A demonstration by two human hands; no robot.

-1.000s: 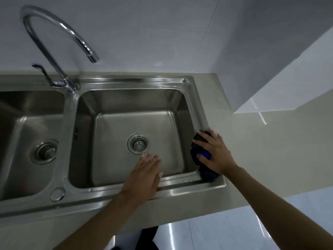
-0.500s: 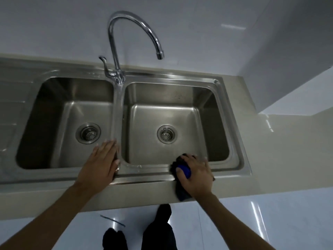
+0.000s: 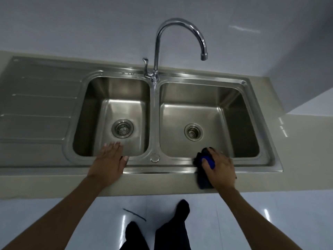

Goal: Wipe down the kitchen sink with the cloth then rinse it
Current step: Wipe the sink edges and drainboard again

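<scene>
We see a beige bench (image 3: 297,141) running along the wall and wrapping right around a corner. White tiled wall (image 3: 90,24) behind it, a white boxed-out column (image 3: 297,51) at upper right above the bench. Below the bench edge we have a glossy white tiled floor (image 3: 54,213) with light reflections. A thin dark streak (image 3: 134,214) lies on the floor, just left of a pair of dark-trousered legs (image 3: 171,231) with dark socks.

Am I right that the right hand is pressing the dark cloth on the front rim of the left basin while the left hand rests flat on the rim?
Not quite: the head view shows the right hand pressing the dark cloth on the front rim of the right basin. The left hand does rest flat on the rim.
</scene>
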